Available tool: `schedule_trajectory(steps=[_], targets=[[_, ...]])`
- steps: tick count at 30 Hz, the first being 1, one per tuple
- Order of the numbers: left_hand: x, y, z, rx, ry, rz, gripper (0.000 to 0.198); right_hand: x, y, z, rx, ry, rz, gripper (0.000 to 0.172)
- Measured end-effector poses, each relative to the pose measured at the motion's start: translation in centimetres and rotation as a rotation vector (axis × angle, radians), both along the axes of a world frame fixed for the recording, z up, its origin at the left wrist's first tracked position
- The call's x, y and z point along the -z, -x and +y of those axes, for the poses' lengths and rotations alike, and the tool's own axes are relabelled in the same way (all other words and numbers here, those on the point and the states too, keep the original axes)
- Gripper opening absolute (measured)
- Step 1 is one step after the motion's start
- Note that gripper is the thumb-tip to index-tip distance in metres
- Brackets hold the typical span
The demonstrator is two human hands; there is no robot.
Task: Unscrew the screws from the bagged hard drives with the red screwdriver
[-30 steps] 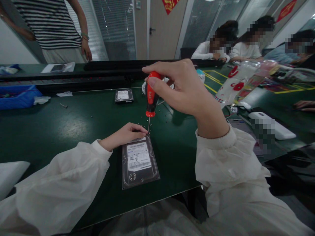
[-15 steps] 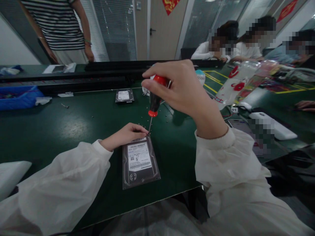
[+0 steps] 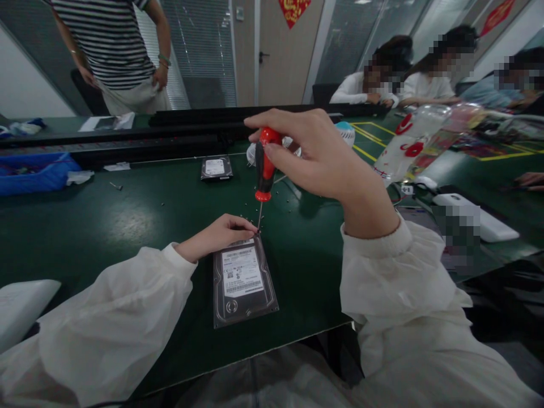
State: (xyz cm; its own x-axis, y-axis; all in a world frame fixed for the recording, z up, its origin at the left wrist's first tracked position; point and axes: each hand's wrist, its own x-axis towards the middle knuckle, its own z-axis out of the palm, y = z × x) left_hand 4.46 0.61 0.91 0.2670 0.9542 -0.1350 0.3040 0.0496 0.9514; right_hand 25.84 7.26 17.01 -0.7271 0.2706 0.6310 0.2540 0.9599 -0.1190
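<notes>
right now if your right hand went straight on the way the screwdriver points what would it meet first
Probably the top edge of the hard drive, right beside the left hand's fingertips: the red-handled screwdriver in the right hand points down there, though depth is unclear and its tip may already touch.

A beige door with a lever handle stands between glass partitions; a dark green workbench with a black rail occupies the foreground.
</notes>
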Motion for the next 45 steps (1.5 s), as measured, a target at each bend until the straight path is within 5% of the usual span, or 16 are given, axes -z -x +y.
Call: schedule_trajectory(steps=[18,26,32,37,45], targets=[[-0.4,-0.4,-0.2,-0.052,0.015,-0.028,0.031,0.2,0.1,0.3,-0.064,-0.020,0.031,0.042],[-0.6,-0.5,-0.3,-0.043,0.023,-0.025,0.032,0.1,0.2,0.2,-0.040,-0.029,0.010,0.029],[-0.4,-0.2,-0.3,-0.025,0.018,-0.012,0.031,-0.3,-0.2,-0.1,-0.015,0.024,-0.009,0.046],[-0.7,-0.3,-0.4,-0.025,0.025,-0.008,0.031,-0.6,-0.5,-0.5,-0.025,0.027,-0.067,0.032],[-0.6,-0.5,-0.3,-0.048,0.026,-0.011,0.033,-0.6,-0.5,-0.5,-0.012,0.033,-0.078,0.044]])
